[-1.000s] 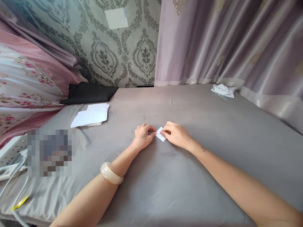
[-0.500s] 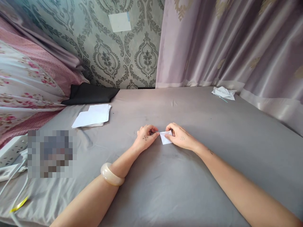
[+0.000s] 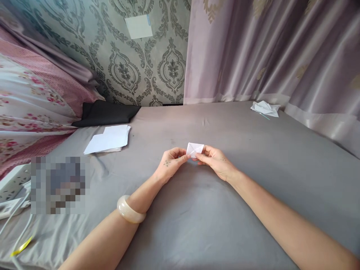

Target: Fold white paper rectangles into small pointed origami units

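Note:
A small folded square of white paper (image 3: 195, 149) is held up between my two hands, with creases crossing its face. My left hand (image 3: 172, 162) pinches its lower left corner between thumb and fingers. On the other side, my right hand (image 3: 216, 160) grips the lower right part, thumb in front and fingers behind. The back of the paper is hidden. A pale bangle (image 3: 129, 210) sits on my left forearm.
Stacked white paper sheets (image 3: 108, 139) lie at left on the grey sheet (image 3: 225, 225), before a folded black cloth (image 3: 108, 113). Several folded white papers (image 3: 264, 108) rest far right. A power strip (image 3: 14, 183) with white cables stands at the left edge, near a pixelated patch.
The folded paper has been lifted and tilted up, a little farther from me, so its creased face shows. My left hand now pinches its lower corner.

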`<state>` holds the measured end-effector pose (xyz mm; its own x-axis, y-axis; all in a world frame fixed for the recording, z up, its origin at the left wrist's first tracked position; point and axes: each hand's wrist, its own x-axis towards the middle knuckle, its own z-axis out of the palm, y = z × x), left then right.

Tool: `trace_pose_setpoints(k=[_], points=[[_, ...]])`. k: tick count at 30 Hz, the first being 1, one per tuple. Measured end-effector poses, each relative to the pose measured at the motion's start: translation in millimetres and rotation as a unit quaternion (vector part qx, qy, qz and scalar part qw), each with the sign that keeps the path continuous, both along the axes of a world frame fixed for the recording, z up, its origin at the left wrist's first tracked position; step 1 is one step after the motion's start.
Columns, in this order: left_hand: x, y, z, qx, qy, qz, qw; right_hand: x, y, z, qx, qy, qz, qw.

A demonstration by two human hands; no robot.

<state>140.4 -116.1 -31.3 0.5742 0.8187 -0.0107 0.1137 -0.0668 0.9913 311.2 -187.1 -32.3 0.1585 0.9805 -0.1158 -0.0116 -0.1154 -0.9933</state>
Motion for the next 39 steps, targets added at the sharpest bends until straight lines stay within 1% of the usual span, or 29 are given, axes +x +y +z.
trace_pose_setpoints(k=[2,3,5,7,8,10,12,14,15,16,17,18,19,21,23,25,26,28,31,33,34,36,39], points=[[-1.0,0.6,0.0,0.054,0.047,0.005,0.997,1.0,0.8,-1.0,0.027,-0.091,-0.016,0.995],[-1.4,0.9,-0.1,0.095,0.07,0.009,0.993,2.0,1.1,-1.6,0.048,-0.15,-0.029,0.987],[-1.9,1.8,-1.1,0.188,0.104,0.015,0.977,4.0,0.6,-2.6,0.104,-0.262,-0.049,0.958],[-1.9,3.0,-3.2,0.288,0.13,0.009,0.949,5.5,-1.4,-3.3,0.166,-0.345,-0.043,0.923],[-1.9,3.7,-4.3,0.34,0.146,0.003,0.929,5.9,-2.8,-3.5,0.194,-0.381,-0.035,0.903],[-2.0,5.1,-6.2,0.437,0.188,-0.011,0.88,6.1,-5.8,-4.0,0.231,-0.46,-0.021,0.857],[-2.6,6.2,-6.7,0.503,0.232,-0.027,0.832,5.9,-7.7,-4.8,0.244,-0.552,-0.012,0.797],[-3.3,6.7,-6.0,0.539,0.272,-0.049,0.795,5.2,-8.2,-5.9,0.244,-0.633,-0.006,0.735],[-3.3,6.7,-5.4,0.552,0.287,-0.059,0.78,4.7,-8.0,-6.4,0.242,-0.662,-0.002,0.709],[-3.2,6.5,-4.9,0.562,0.3,-0.069,0.768,4.1,-7.7,-6.8,0.241,-0.684,0.002,0.688],[-2.7,6.1,-4.4,0.568,0.309,-0.08,0.758,3.3,-7.5,-7.2,0.238,-0.699,0.007,0.674],[-2.0,5.6,-4.2,0.573,0.317,-0.09,0.751,2.5,-7.6,-7.5,0.233,-0.709,0.013,0.666],[-1.3,5.0,-4.2,0.575,0.325,-0.101,0.744,1.6,-8.1,-7.6,0.224,-0.713,0.022,0.664],[-0.1,3.3,-4.6,0.574,0.344,-0.12,0.734,0.1,-10.4,-7.4,0.199,-0.709,0.039,0.676],[-0.4,1.4,-5.4,0.567,0.365,-0.131,0.727,-0.5,-13.8,-6.3,0.169,-0.684,0.053,0.707],[-2.4,-0.3,-6.7,0.549,0.373,-0.134,0.736,0.3,-16.9,-5.0,0.141,-0.64,0.066,0.752],[-3.9,-0.7,-7.5,0.535,0.368,-0.132,0.749,1.2,-17.9,-4.4,0.13,-0.615,0.071,0.775],[-6.6,-0.5,-9.6,0.493,0.34,-0.118,0.792,3.7,-18.2,-4.3,0.114,-0.566,0.072,0.813],[-7.9,2.5,-11.8,0.396,0.274,-0.077,0.873,7.5,-14.9,-6.2,0.1,-0.51,0.048,0.853],[-6.7,5.3,-11.5,0.32,0.245,-0.049,0.914,9.3,-11.5,-7.7,0.09,-0.478,0.032,0.873],[-5.8,6.4,-10.7,0.284,0.238,-0.037,0.928,10.0,-9.9,-8.3,0.083,-0.462,0.023,0.883],[-3.9,7.8,-8.3,0.223,0.229,-0.017,0.947,11.2,-7.0,-8.7,0.068,-0.433,0.009,0.899],[-1.9,8.2,-4.5,0.18,0.229,-0.007,0.957,12.7,-4.0,-8.2,0.047,-0.4,-0.002,0.915]])
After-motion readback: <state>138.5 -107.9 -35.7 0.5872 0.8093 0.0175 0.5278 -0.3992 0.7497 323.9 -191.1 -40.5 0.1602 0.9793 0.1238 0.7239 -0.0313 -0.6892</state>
